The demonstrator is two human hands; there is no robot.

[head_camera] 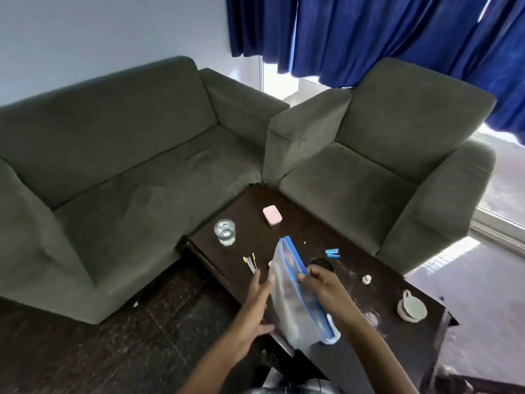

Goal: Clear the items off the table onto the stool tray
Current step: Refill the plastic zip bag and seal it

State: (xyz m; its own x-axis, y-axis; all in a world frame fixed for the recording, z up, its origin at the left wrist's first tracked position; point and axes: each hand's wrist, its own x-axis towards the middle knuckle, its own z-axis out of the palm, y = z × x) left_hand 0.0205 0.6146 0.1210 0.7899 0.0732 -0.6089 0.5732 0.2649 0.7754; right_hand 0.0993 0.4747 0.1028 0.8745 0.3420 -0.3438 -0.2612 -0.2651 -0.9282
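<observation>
A clear zip bag with a blue seal strip [292, 302] is held upright over the dark wooden table [366, 268]. My right hand [321, 285] pinches the blue strip near its top. My left hand [260, 305] lies flat against the bag's left side, fingers spread. On the table lie a glass of water [225, 232], a pink case [272, 215], thin sticks with yellow tips [250, 263], a small blue clip [332, 253], a dark round object [322, 263] partly hidden by my right hand, a small white piece [366, 279] and a white lidded cup [412, 308].
A grey-green sofa [127, 172] borders the table's left side and a matching armchair [383, 172] its far side. Blue curtains [369, 35] hang behind. Dark tiled floor [113, 351] lies at the left. No stool tray is in view.
</observation>
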